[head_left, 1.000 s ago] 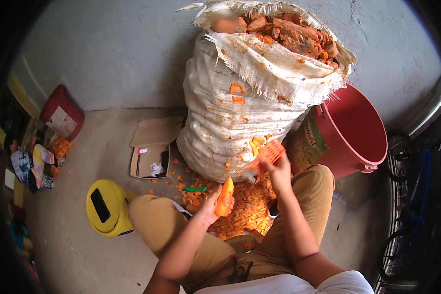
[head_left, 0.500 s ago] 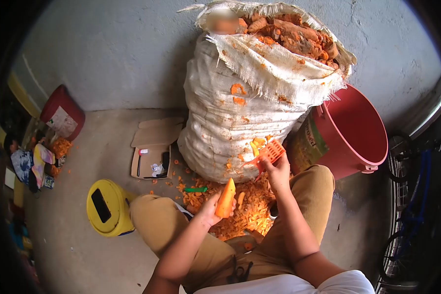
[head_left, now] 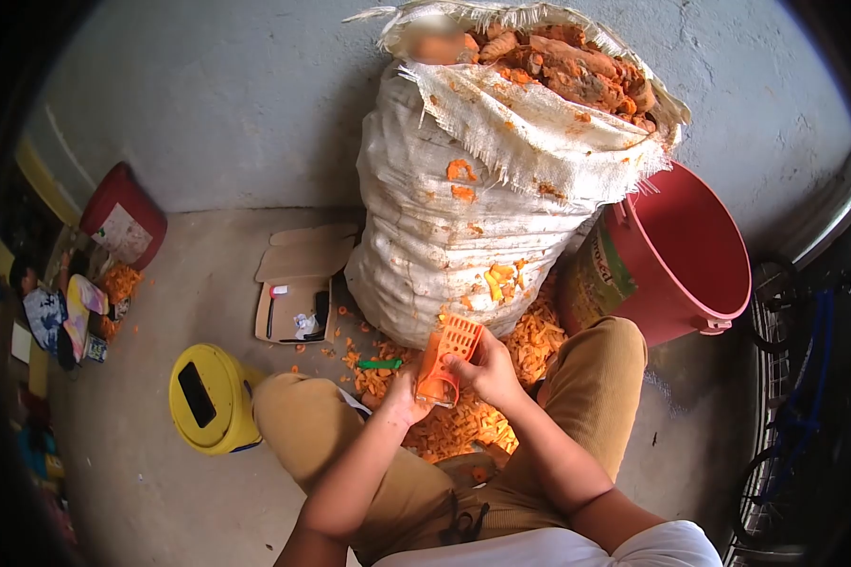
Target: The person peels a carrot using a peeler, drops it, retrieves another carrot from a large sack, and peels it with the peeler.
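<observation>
My left hand (head_left: 405, 397) is closed around a peeled orange carrot (head_left: 432, 352), held tilted upward and partly hidden. In my right hand (head_left: 494, 370) is an orange plastic peeler (head_left: 460, 337) with a perforated grid handle, fingers wrapped about it. The peeler lies across the carrot, its lower end close to my left fingers. A heap of orange peelings (head_left: 468, 425) covers the floor between my legs, below both hands. Just beyond it stands a white woven sack (head_left: 463, 236), its open top filled with unpeeled carrots (head_left: 581, 71).
A large red bucket (head_left: 700, 227) leans at the right of the sack. A yellow lidded bucket (head_left: 203, 420) carries a black phone (head_left: 196, 395). Near the sack lie an open cardboard box (head_left: 267, 312) and a green tool (head_left: 380, 364). Another person (head_left: 47, 312) sits at far left beside a red container (head_left: 123, 217).
My right hand has brought the peeler left and down from beside the sack onto the carrot. My left hand still holds the carrot in nearly the same place.
</observation>
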Demonstrator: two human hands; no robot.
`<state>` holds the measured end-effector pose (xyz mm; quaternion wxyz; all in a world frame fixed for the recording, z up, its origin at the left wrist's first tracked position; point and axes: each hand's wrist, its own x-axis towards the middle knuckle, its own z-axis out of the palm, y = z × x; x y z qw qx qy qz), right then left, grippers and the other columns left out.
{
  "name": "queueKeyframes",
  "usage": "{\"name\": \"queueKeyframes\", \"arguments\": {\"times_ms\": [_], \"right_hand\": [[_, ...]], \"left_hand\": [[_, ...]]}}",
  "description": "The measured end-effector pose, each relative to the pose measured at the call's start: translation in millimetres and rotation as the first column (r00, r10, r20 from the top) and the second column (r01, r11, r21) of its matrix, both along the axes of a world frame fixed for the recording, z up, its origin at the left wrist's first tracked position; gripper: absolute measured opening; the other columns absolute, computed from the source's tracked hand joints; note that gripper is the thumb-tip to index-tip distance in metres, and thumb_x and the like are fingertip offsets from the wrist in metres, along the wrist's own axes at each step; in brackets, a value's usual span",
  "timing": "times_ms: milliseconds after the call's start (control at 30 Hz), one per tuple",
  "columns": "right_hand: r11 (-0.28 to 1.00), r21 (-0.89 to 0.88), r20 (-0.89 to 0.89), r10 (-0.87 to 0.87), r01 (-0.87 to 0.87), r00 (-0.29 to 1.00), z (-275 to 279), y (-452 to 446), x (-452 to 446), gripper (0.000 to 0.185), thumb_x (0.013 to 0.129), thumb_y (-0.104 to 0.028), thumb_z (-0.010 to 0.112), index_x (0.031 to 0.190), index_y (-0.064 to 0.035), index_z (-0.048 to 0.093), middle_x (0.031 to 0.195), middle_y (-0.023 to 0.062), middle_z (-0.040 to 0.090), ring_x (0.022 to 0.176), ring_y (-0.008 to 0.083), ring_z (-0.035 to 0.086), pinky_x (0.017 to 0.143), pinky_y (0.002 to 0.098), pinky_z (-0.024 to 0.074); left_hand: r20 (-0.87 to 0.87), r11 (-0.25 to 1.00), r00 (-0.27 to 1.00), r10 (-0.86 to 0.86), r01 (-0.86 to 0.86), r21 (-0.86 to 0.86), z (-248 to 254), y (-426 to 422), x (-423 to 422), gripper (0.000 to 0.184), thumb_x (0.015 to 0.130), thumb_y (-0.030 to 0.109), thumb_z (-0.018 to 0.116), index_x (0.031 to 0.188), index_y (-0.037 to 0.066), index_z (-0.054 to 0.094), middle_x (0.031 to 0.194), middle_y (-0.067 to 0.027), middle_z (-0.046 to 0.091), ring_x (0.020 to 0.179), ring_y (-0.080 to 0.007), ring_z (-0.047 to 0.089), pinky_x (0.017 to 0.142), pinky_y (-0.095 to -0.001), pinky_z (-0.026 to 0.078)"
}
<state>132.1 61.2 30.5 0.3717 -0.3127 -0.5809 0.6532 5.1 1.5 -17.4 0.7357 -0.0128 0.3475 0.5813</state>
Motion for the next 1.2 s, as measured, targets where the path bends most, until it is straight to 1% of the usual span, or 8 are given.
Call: {"name": "queueKeyframes", "arguments": {"times_ms": [100, 133, 200, 500, 600, 800, 1067, 1200], "right_hand": [[0.963, 0.134, -0.028, -0.233, 0.234, 0.972, -22, 15, -1, 0.031, 0.074, 0.002, 0.055, 0.102, 0.002, 0.042, 0.087, 0.0101, 0.056, 0.075, 0.0148, 0.056, 0.066, 0.0254, 0.0466], [0.952, -0.12, 0.013, -0.281, 0.281, 0.96, 4, 25, 9, 0.029, 0.074, 0.002, 0.055, 0.1, 0.0014, 0.042, 0.087, 0.0098, 0.056, 0.076, 0.0162, 0.056, 0.065, 0.0256, 0.0471], [0.893, -0.08, -0.046, -0.446, 0.442, 0.894, 7, 52, 26, 0.029, 0.075, 0.0, 0.055, 0.1, 0.0005, 0.041, 0.089, 0.0099, 0.055, 0.078, 0.0165, 0.055, 0.065, 0.026, 0.0475], [0.992, 0.061, 0.025, 0.109, -0.11, 0.994, 3, 5, 5, 0.033, 0.074, -0.001, 0.057, 0.103, 0.0024, 0.042, 0.092, 0.0094, 0.056, 0.083, 0.0134, 0.054, 0.073, 0.0266, 0.0449], [0.983, 0.183, 0.172, -0.001, -0.031, 0.985, -13, 12, 6, 0.031, 0.074, -0.003, 0.058, 0.101, 0.0027, 0.043, 0.089, 0.0096, 0.057, 0.08, 0.0121, 0.054, 0.071, 0.0258, 0.0451], [0.879, 0.117, -0.002, -0.465, 0.462, 0.885, 2, 55, 26, 0.028, 0.076, 0.003, 0.052, 0.101, 0.0044, 0.039, 0.089, 0.012, 0.056, 0.078, 0.0166, 0.057, 0.068, 0.0266, 0.0474], [0.979, 0.193, 0.134, 0.041, -0.066, 0.99, -2, 8, 8, 0.032, 0.073, -0.004, 0.059, 0.099, 0.0037, 0.043, 0.087, 0.0126, 0.057, 0.078, 0.0148, 0.056, 0.069, 0.0269, 0.0452], [0.986, 0.133, 0.122, -0.113, 0.096, 0.986, -15, 16, 4, 0.033, 0.072, -0.005, 0.06, 0.099, 0.004, 0.044, 0.082, 0.0132, 0.058, 0.077, 0.0146, 0.056, 0.067, 0.0273, 0.0453]], "left_hand": [[-0.013, 0.988, 0.989, -0.149, 0.15, 0.037, -8, -7, -8, 0.033, 0.087, 0.032, 0.032, 0.098, 0.006, 0.049, 0.079, -0.0067, 0.054, 0.068, -0.0164, 0.053, 0.056, -0.0298, 0.045], [-0.012, 0.976, 0.977, -0.213, 0.214, 0.047, -6, -9, -7, 0.034, 0.087, 0.033, 0.031, 0.097, 0.006, 0.049, 0.076, -0.0069, 0.054, 0.066, -0.0168, 0.052, 0.055, -0.0299, 0.044], [-0.049, 0.979, 0.979, -0.197, 0.199, 0.034, -5, -13, -3, 0.034, 0.086, 0.034, 0.032, 0.097, 0.006, 0.048, 0.072, -0.0069, 0.051, 0.062, -0.0173, 0.05, 0.053, -0.0296, 0.041], [-0.042, 0.998, 0.998, 0.042, -0.044, -0.046, -7, -7, 4, 0.036, 0.084, 0.036, 0.036, 0.101, 0.008, 0.05, 0.09, -0.007, 0.058, 0.075, -0.0197, 0.056, 0.057, -0.0326, 0.046], [-0.044, 0.998, 0.999, 0.02, -0.022, -0.051, -12, -4, 5, 0.036, 0.085, 0.037, 0.035, 0.1, 0.008, 0.05, 0.083, -0.0085, 0.057, 0.069, -0.0201, 0.055, 0.054, -0.032, 0.044], [-0.131, 0.963, 0.958, -0.254, 0.263, 0.056, -3, -16, 6, 0.043, 0.085, 0.044, 0.033, 0.102, 0.006, 0.047, 0.073, -0.0098, 0.054, 0.063, -0.0185, 0.054, 0.05, -0.0296, 0.044], [-0.084, 0.999, 0.996, -0.033, 0.031, -0.025, -17, -9, 4, 0.035, 0.085, 0.039, 0.035, 0.103, 0.013, 0.049, 0.084, -0.0043, 0.056, 0.072, -0.0197, 0.055, 0.055, -0.0336, 0.044], [-0.086, 0.995, 0.993, -0.086, 0.09, 0.038, -9, -10, 3, 0.035, 0.085, 0.039, 0.037, 0.103, 0.012, 0.049, 0.086, -0.004, 0.056, 0.073, -0.0194, 0.054, 0.054, -0.0339, 0.045]]}}
